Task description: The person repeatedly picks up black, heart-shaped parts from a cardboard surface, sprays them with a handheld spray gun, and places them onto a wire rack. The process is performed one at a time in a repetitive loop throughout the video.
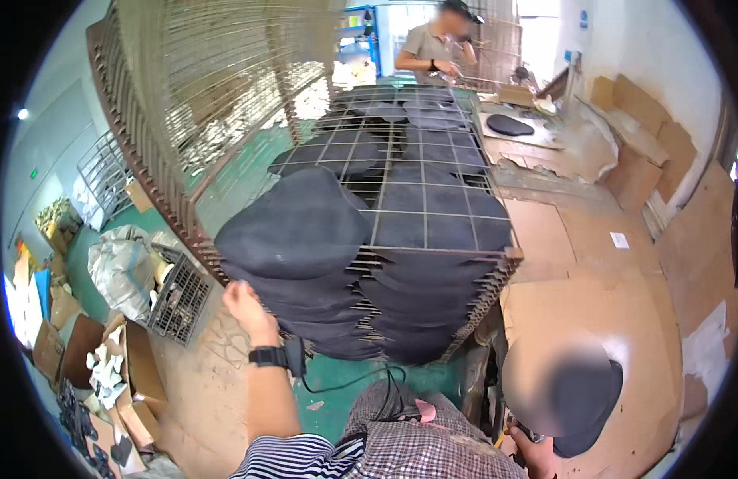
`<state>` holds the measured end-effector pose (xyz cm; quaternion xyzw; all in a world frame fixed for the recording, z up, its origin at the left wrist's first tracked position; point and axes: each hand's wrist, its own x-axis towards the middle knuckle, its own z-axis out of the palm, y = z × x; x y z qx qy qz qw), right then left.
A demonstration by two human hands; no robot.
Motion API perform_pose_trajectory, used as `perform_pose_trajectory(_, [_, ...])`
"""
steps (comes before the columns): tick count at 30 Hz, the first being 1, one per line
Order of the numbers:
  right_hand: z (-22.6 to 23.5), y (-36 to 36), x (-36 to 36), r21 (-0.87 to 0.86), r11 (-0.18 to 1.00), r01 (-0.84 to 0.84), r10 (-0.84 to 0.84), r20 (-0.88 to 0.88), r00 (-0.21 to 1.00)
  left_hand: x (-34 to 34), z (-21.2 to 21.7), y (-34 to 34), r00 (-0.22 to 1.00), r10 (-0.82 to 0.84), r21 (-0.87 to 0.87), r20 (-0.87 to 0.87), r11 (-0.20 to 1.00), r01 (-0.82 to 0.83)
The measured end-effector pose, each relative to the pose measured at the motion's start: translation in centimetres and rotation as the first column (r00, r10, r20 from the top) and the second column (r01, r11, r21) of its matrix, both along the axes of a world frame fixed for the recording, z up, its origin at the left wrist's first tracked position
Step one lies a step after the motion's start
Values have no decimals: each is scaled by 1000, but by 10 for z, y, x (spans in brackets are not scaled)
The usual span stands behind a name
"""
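Note:
A brown metal rack (517, 254) in front of me holds stacks of black, rounded flat pads on wire shelves. One black pad (293, 219) lies on the top layer at the near left, over the wires. My left hand (247, 310) is at the rack's near left corner, fingers curled close to the pads' edge; what they grip is hidden. At the lower right, my right hand (535, 451) is closed beside a black pad (581, 399) on the cardboard-covered table. A small dark, metallic thing shows at its fingers, too unclear to name.
A tall wire-shelf frame (157, 168) stands raised along the rack's left side. The table (609, 295) on the right carries cardboard and another black pad (510, 124). A person (433, 52) stands behind the rack. A black crate (180, 295) and white sack (121, 267) are at left.

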<state>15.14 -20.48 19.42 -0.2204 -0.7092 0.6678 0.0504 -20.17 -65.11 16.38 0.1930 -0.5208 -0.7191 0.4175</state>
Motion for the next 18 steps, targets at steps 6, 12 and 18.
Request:
perform_pose_trajectory(6, [-12,0,50,-23,979,202,-201,24,979,49,-69,191,397,-818,268,417,528,806])
perform_pose_trajectory(12, [-18,-15,134,-40,839,543,-540,58,840,91,-124,402,-76,-829,-110,554,-163,981])
perform_pose_trajectory(18, [-25,-65,218,-37,539,842,-841,31,540,165,-170,560,37,-626,-392,779,-439,808])
